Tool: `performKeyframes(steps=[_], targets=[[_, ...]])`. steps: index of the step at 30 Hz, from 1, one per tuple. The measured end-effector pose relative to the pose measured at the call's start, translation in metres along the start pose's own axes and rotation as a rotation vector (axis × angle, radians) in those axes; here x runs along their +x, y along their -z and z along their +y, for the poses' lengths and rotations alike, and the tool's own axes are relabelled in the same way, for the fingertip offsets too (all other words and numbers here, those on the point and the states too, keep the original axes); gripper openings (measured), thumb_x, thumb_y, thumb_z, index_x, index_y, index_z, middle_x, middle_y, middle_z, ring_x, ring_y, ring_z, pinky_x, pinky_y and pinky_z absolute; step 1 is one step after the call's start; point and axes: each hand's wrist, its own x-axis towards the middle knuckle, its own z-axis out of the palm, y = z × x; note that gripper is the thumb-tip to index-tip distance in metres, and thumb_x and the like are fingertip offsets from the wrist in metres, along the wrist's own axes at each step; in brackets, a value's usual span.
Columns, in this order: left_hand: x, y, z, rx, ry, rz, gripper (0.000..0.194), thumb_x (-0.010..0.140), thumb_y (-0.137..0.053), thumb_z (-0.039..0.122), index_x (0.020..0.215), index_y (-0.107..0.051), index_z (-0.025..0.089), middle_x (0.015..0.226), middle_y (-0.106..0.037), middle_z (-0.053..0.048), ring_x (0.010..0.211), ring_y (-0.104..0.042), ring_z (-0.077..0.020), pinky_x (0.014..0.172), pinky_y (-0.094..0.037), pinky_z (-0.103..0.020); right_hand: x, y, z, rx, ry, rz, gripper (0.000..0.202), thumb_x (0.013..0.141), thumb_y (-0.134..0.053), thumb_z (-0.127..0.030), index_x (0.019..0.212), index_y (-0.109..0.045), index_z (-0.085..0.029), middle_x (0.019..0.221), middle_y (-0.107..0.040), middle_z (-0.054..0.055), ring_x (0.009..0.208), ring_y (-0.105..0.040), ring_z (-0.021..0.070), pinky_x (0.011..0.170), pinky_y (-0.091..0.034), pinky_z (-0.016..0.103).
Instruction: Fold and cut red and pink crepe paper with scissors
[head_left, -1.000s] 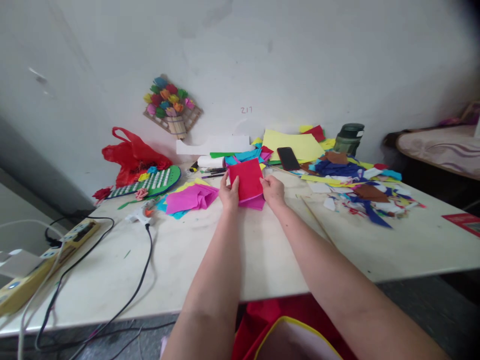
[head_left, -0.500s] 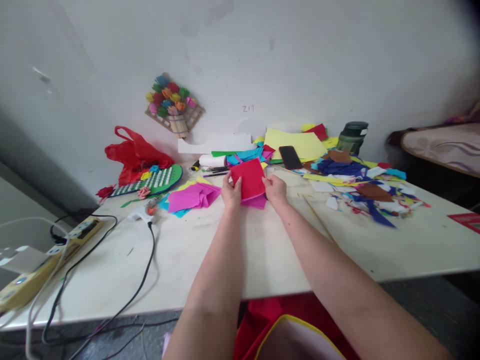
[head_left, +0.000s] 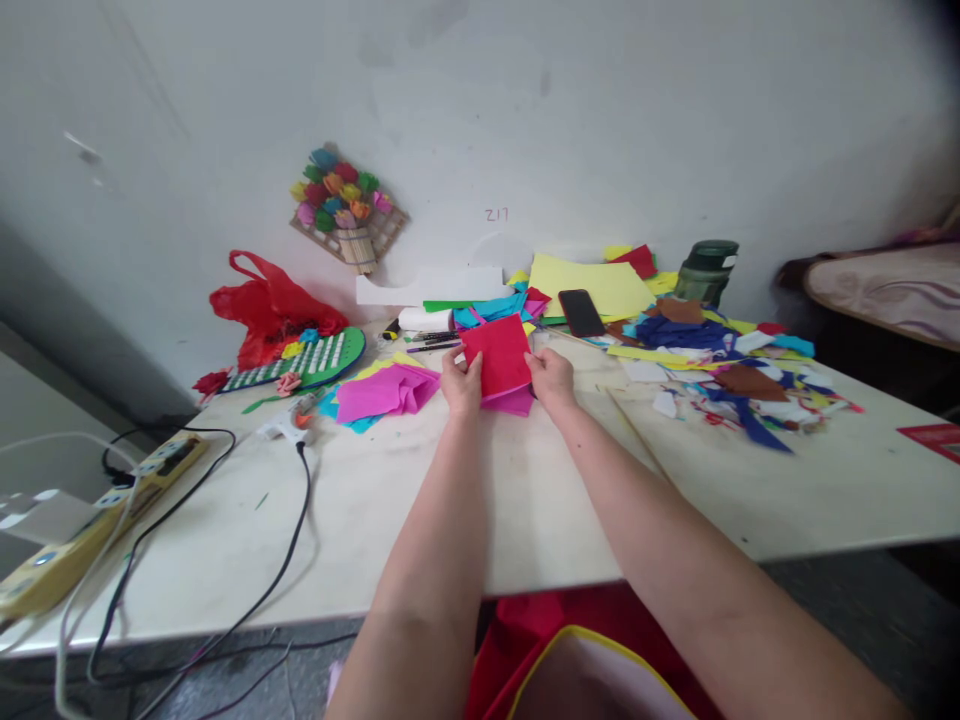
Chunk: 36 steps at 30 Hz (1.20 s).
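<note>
A red paper square [head_left: 496,357] is held up above the table between both hands. My left hand [head_left: 460,382] pinches its left edge, and my right hand [head_left: 551,377] grips the right edge between thumb and fingers. Below and behind the red square, part of a magenta sheet [head_left: 511,403] shows; whether it is held with the red one I cannot tell. To the left of my left hand lies a loose pile of magenta paper [head_left: 386,393], with blue and yellow sheets under it.
On the left are a glue gun [head_left: 289,424], a power strip [head_left: 97,525] with trailing cables, a red plastic bag [head_left: 262,310] and a green decorated board [head_left: 330,357]. At the back lies a phone [head_left: 580,314]. Paper scraps [head_left: 735,385], a thin stick [head_left: 637,435] and a bottle [head_left: 707,272] are on the right.
Almost nothing differs. Both hands still hold the red paper in the same place, with only a slight shift of the left fingers.
</note>
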Motion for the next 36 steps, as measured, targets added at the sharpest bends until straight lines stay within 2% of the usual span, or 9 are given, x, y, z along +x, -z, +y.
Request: performKeyframes(steps=[7,13,19,23,26,31,34,36], targets=[[0.000,0.001,0.002,0.076,-0.014,0.049,0.048,0.066,-0.064,0.036,0.108,-0.047,0.018,0.063,-0.061,0.000,0.059,-0.060,-0.0159,0.056,-0.045,-0.025,0.000,-0.001,0.001,-0.008,0.019,0.007,0.027,0.073,-0.048,-0.041,0.067,-0.062,-0.019,0.062,-0.059,0.003,0.061,-0.051,0.0171,0.062,-0.038,0.028],[-0.001,0.002,0.001,0.071,-0.052,0.015,0.047,0.069,-0.062,0.037,0.111,-0.048,0.020,0.062,-0.060,0.001,0.060,-0.060,-0.0155,0.058,-0.045,-0.025,0.000,-0.001,0.002,0.015,0.028,0.006,0.026,0.073,-0.048,-0.041,0.067,-0.061,-0.019,0.062,-0.059,0.003,0.062,-0.051,0.0173,0.062,-0.038,0.028],[0.002,0.002,0.000,0.019,-0.024,0.041,0.038,0.068,-0.062,0.037,0.101,-0.054,0.019,0.059,-0.058,0.001,0.060,-0.058,-0.0148,0.058,-0.044,-0.025,0.000,-0.002,0.004,0.031,0.016,0.001,0.028,0.072,-0.048,-0.042,0.066,-0.060,-0.019,0.061,-0.058,0.002,0.062,-0.052,0.0177,0.063,-0.038,0.029],[-0.001,0.000,0.006,-0.120,0.034,-0.031,0.025,0.064,-0.064,0.037,0.078,-0.056,0.017,0.061,-0.059,0.000,0.062,-0.058,-0.0140,0.059,-0.044,-0.024,0.003,-0.005,0.008,0.155,-0.025,-0.030,0.028,0.069,-0.051,-0.044,0.066,-0.060,-0.019,0.059,-0.058,0.001,0.062,-0.053,0.0176,0.061,-0.040,0.029],[-0.008,-0.001,0.014,-0.273,0.088,-0.138,0.026,0.062,-0.066,0.038,0.070,-0.053,0.017,0.056,-0.057,0.002,0.055,-0.055,-0.0118,0.056,-0.044,-0.024,0.006,-0.008,0.011,0.348,-0.120,-0.095,0.029,0.063,-0.057,-0.047,0.069,-0.060,-0.018,0.060,-0.060,0.000,0.062,-0.055,0.0176,0.059,-0.043,0.029],[-0.013,-0.001,0.017,-0.394,0.157,-0.245,0.032,0.057,-0.070,0.038,0.069,-0.050,0.016,0.056,-0.057,0.003,0.053,-0.055,-0.0113,0.058,-0.046,-0.026,0.008,-0.014,0.016,0.640,-0.242,-0.181,0.033,0.060,-0.062,-0.043,0.081,-0.062,-0.017,0.065,-0.064,0.001,0.063,-0.059,0.0177,0.059,-0.047,0.030],[-0.012,0.000,0.016,-0.375,0.165,-0.242,0.033,0.057,-0.070,0.039,0.072,-0.051,0.016,0.059,-0.059,0.001,0.055,-0.057,-0.0125,0.060,-0.048,-0.029,0.007,-0.015,0.016,0.667,-0.240,-0.184,0.034,0.060,-0.062,-0.040,0.083,-0.063,-0.015,0.066,-0.065,0.001,0.064,-0.060,0.0180,0.059,-0.047,0.030],[-0.012,0.000,0.016,-0.355,0.158,-0.231,0.036,0.059,-0.069,0.038,0.081,-0.053,0.015,0.062,-0.060,0.000,0.058,-0.059,-0.0136,0.062,-0.048,-0.030,0.007,-0.015,0.015,0.627,-0.226,-0.175,0.033,0.061,-0.061,-0.040,0.082,-0.063,-0.015,0.066,-0.064,0.002,0.064,-0.060,0.0181,0.058,-0.047,0.030]])
